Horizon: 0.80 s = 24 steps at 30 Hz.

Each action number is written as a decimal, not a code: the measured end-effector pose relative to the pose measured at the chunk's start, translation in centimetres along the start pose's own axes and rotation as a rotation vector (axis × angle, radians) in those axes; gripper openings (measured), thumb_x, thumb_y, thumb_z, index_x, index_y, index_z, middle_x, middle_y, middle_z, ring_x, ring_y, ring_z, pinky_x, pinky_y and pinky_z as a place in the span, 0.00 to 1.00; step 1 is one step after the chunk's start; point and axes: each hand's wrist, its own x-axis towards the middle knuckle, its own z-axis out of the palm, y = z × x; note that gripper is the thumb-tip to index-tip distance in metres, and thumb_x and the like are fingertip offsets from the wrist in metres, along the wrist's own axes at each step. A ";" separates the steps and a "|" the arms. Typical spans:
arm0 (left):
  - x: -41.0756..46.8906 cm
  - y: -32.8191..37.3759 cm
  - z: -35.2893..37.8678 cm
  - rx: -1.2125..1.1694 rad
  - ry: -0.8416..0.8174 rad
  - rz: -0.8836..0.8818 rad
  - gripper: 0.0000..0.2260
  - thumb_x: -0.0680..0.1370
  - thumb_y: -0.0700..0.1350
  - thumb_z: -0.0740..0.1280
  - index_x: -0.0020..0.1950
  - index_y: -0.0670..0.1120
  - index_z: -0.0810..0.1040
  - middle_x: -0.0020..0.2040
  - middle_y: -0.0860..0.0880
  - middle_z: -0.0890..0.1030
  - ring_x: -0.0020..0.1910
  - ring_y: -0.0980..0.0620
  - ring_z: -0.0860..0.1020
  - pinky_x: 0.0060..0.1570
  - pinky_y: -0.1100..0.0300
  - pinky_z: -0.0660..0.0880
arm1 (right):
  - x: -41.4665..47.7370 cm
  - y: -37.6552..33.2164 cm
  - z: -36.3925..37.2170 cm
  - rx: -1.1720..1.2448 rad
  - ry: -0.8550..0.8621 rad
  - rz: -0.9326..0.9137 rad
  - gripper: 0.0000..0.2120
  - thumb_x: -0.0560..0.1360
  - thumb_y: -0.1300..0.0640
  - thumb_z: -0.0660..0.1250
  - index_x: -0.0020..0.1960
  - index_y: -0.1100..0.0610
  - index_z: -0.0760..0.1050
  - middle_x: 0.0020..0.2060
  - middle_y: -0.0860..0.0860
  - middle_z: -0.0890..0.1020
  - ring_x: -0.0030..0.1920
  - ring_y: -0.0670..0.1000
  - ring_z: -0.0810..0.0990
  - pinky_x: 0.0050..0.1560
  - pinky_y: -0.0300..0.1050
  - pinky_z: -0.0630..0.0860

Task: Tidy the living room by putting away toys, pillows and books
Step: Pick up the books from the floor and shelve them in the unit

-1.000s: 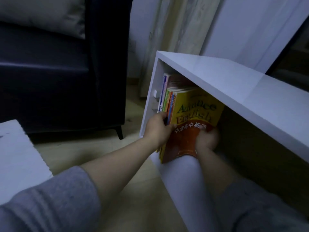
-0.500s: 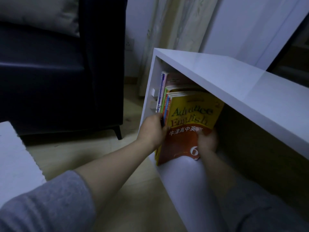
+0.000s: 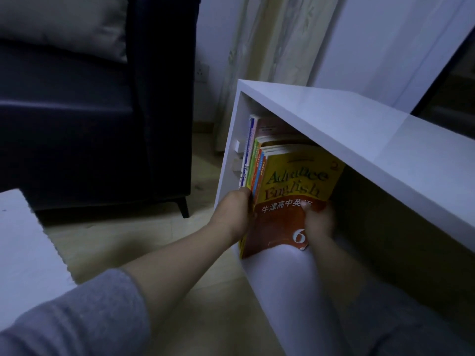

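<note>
Left hand (image 3: 235,214): arm stretched forward, fingers curled over the spine edges of the books (image 3: 253,163), gripping them.
Right hand (image 3: 318,223): thumb pressed on the cover of the front book (image 3: 290,194), other fingers hidden behind it (a pinch hold).
Books: upright, packed at the left end inside the cabinet (image 3: 359,129).
Materials: glossy paperback covers, yellow over orange; smooth white boxy cabinet; grey knit sleeve (image 3: 77,317).
</note>
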 end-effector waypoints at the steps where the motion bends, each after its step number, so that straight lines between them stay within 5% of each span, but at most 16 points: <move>1: 0.1 0.0 0.1 0.020 0.004 0.017 0.09 0.74 0.37 0.64 0.54 0.40 0.74 0.52 0.39 0.80 0.49 0.39 0.78 0.45 0.51 0.76 | 0.1 -0.1 0.2 0.012 0.024 0.003 0.28 0.74 0.54 0.70 0.71 0.61 0.66 0.66 0.61 0.73 0.66 0.62 0.72 0.66 0.60 0.69; 8: 0.5 0.2 0.4 0.006 0.026 0.046 0.09 0.75 0.41 0.65 0.54 0.41 0.74 0.53 0.39 0.80 0.50 0.40 0.77 0.48 0.50 0.76 | 0.7 -0.1 1.6 0.093 0.140 -0.037 0.31 0.74 0.53 0.70 0.72 0.61 0.65 0.68 0.61 0.72 0.69 0.60 0.69 0.69 0.57 0.66; 16: 1.4 -0.2 0.8 0.057 0.156 -0.003 0.09 0.72 0.42 0.71 0.50 0.40 0.80 0.49 0.43 0.82 0.47 0.43 0.79 0.44 0.55 0.76 | 1.4 0.1 1.9 0.060 -0.008 0.006 0.35 0.76 0.49 0.67 0.76 0.59 0.56 0.72 0.60 0.66 0.71 0.61 0.66 0.70 0.57 0.65; 24: 1.2 -0.6 1.4 0.027 0.168 -0.071 0.13 0.72 0.47 0.73 0.52 0.41 0.77 0.52 0.42 0.80 0.50 0.43 0.78 0.47 0.54 0.76 | 0.2 0.1 2.4 -0.116 0.082 0.005 0.42 0.71 0.48 0.72 0.75 0.63 0.55 0.72 0.65 0.62 0.72 0.64 0.62 0.67 0.53 0.64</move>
